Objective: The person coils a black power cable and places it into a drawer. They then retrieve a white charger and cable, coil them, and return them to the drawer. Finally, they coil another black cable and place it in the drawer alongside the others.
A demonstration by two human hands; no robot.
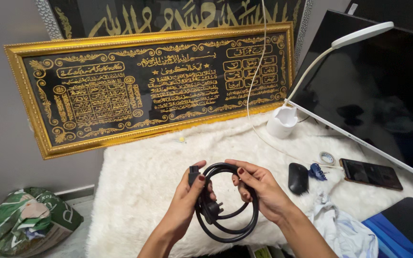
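While a green sack (29, 217) slumps on the floor at far left, the left hand (190, 198) closes around a coiled black power cable (228, 203) near its plugs, keeping the loops gathered. Opposite, the right hand (259, 188) pinches the coil's upper arc, holding it round above the white furry tabletop (139, 181). Farther right lie a black mouse (298, 178) and a phone (370, 174).

We see a desk (139, 191) under white fur, bearing a lamp base (281, 122), mouse (298, 178), phone (370, 174), tape roll (327, 158) and crumpled cloth (342, 229).
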